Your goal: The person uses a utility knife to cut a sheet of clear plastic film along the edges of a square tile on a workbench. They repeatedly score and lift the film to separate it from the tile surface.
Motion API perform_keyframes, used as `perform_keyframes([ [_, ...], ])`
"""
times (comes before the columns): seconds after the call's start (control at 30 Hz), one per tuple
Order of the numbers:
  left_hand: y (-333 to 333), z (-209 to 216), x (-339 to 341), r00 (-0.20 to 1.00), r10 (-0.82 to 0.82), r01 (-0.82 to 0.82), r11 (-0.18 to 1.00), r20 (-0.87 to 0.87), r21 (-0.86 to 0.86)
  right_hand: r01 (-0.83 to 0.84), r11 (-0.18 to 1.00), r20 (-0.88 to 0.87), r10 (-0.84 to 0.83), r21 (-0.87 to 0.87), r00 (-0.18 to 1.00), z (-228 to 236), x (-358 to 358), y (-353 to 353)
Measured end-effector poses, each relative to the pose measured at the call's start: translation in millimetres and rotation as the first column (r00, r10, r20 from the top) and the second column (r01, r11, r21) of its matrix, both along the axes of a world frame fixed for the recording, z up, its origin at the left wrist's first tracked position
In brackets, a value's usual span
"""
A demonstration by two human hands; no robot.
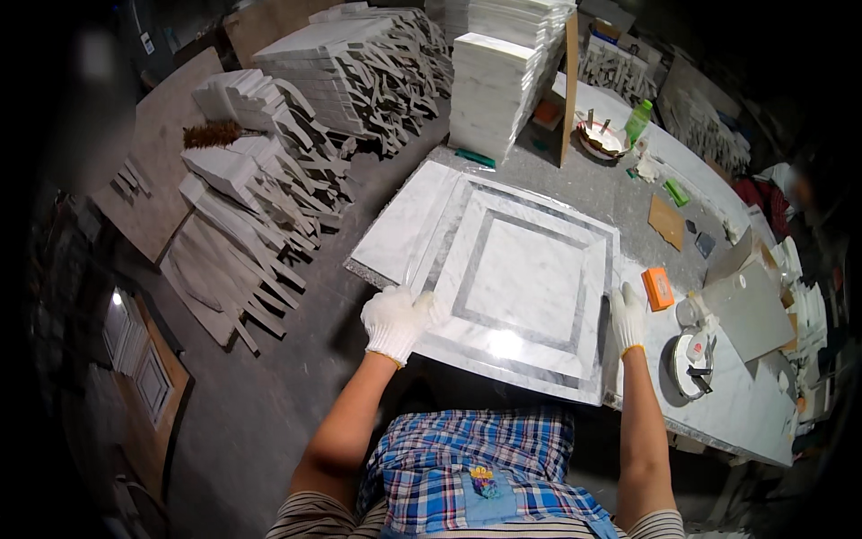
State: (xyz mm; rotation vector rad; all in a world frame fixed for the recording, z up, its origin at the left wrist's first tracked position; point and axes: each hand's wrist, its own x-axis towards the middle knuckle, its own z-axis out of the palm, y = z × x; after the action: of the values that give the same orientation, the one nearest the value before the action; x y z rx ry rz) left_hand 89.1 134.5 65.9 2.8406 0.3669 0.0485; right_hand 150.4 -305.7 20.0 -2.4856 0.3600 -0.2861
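Observation:
A square marble panel point(525, 269), white with grey inlaid frames, lies tilted to my view on the work table, its front edge jutting out toward me. My left hand point(395, 319), in a white knitted glove, closes on the panel's near left corner; its fingertips are partly hidden. Along the right edge, my gloved right hand point(628, 322) lies flat against the panel with fingers stretched forward. Beneath and left of the panel shows a plain white marble slab point(404, 225). An orange box point(657, 288) sits just right of my right hand.
Tall stacked marble tiles point(489, 99) stand at the table's back. To the right are a bowl point(602, 141), a green bottle point(638, 121), a brown sandpaper-like piece point(665, 222) and a round white container point(691, 366). Stacked stone strips point(260, 180) stand left, beyond the floor point(269, 413).

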Motion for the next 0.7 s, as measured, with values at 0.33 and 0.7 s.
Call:
perform_keyframes([
  [0.33,11,-3,-78,0.755,0.100,0.058,0.974,0.648,-0.218,0.177,0.972,0.089,-0.193,0.157,0.977,15,-120,-2],
  [0.7,-115,-51,-122,0.816,-0.538,0.012,0.379,-0.210,-0.925,0.194,0.911,0.284,-0.090,-0.364,0.955,-22,-164,-8],
])
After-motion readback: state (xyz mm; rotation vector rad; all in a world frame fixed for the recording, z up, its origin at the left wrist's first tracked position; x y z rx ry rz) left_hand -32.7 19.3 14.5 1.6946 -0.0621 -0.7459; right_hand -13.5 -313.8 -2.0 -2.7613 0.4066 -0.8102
